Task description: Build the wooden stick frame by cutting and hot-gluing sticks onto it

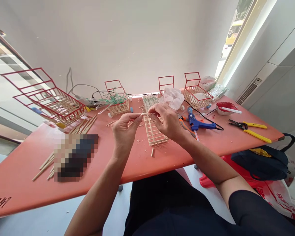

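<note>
Fingers of your left hand [124, 129] and right hand [167, 122] clamp one thin stick [141, 114]; squeeze unevenly and it could snap.

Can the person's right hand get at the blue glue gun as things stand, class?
Probably yes. The glue gun lies uncovered just beside the right hand; but that hand pinches a thin stick with the left hand, so must release it first.
</note>
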{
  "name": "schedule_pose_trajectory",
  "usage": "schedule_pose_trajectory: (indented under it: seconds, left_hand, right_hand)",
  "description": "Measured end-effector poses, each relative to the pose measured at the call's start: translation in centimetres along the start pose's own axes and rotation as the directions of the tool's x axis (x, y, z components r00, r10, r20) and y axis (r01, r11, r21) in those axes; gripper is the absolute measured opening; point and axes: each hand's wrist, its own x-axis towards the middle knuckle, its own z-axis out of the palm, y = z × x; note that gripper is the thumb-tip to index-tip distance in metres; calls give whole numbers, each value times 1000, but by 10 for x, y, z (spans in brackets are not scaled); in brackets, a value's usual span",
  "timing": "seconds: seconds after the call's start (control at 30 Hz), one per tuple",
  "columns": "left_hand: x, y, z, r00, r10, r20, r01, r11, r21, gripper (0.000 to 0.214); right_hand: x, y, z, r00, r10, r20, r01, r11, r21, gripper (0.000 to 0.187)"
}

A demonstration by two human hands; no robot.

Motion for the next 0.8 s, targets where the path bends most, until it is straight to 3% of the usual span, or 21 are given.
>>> schedule_pose_trajectory:
  seconds: [0.3, 0.53, 0.8]
  left_hand:
    - [-5, 1, -2, 1000, 13, -26, -13, 1000, -2, 11]
    - [-6, 2, -4, 999, 13, -40, -10, 999, 52, 11]
    - [-7, 0, -6, 994, 107, -14, -105, 991, 80, 7]
  right_hand:
    - [-2, -2, -2, 999, -43, 18, 43, 999, 5, 25]
    - [-1, -1, -2, 999, -7, 50, 8, 1000, -28, 35]
    - [-1, 1, 0, 999, 7, 38, -7, 1000, 0, 49]
